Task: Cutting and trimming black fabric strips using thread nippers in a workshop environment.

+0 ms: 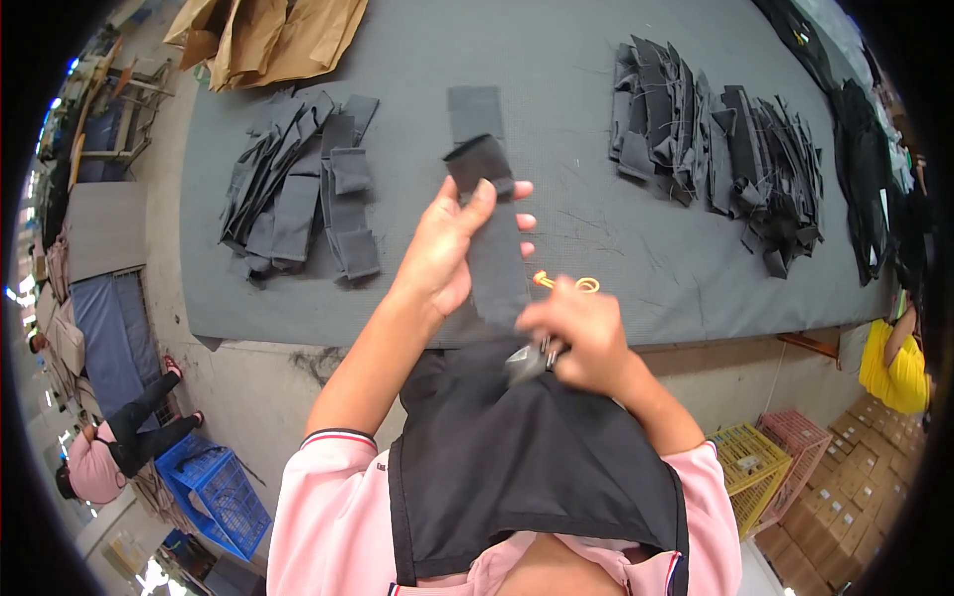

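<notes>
Evidently, left hand (444,243) clamps grey strip (497,273); right hand (588,333) blurred, curled round metal tool (527,364), shape indistinct.

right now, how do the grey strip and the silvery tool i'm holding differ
The grey strip is long and dull; the tool is shorter and silvery. The strip shows fairly clearly; the tool is too blurred to tell its kind. Your left hand grips the strip; your right hand holds the tool. Both are held.
</notes>
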The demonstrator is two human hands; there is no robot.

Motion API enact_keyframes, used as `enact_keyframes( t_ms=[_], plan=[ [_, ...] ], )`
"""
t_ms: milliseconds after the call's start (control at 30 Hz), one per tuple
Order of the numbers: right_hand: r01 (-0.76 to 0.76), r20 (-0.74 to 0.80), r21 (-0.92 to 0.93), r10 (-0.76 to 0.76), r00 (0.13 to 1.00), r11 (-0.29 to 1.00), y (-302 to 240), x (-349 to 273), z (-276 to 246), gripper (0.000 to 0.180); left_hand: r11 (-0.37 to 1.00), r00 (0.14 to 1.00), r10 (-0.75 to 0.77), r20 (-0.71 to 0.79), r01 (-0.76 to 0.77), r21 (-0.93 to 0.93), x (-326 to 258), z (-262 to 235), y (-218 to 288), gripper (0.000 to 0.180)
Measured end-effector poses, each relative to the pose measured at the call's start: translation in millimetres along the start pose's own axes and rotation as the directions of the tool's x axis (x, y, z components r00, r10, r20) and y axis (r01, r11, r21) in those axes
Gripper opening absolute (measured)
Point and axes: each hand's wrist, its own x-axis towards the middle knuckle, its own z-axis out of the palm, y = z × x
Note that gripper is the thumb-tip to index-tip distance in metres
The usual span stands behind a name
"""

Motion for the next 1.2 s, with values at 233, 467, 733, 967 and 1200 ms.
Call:
enact_keyframes(
  t_ms=[233, 467, 733, 967, 1200],
  plan=[
    [0.095, 0.273, -0.165, -0.047, 0.961, 0.982, 1.0, -16.4, 7.5, 0.026, 0.982, 0.990, 0.138, -0.039, -0.131, 0.137, -1.4, 5.9, 0.0, 0.035],
    [-0.218, -0.241, -0.108, 0.187, 0.952, 0.970, 3.8, -4.4, -5.5, 0.034, 0.980, 0.987, 0.157, -0.028, -0.152, 0.130, -7.5, 8.7, 3.2, 0.036],
    [-0.209, -0.213, -0.139, 0.177, 0.961, 0.968, 0.8, -7.2, -7.6, 0.032, 0.983, 0.990, 0.142, -0.011, -0.139, 0.116, -8.8, 9.5, 1.1, 0.036],
    [-0.109, -0.234, -0.226, 0.055, 0.971, 0.968, 3.9, -5.7, -6.3, 0.032, 0.986, 0.992, 0.124, 0.008, -0.124, 0.110, -9.6, 10.7, -2.4, 0.035],
    [-0.096, -0.360, -0.239, 0.003, 0.933, 0.966, 1.5, -10.8, -2.9, 0.030, 0.982, 0.991, 0.135, -0.005, -0.133, 0.134, -9.7, 9.1, -2.4, 0.035]
  ],
)
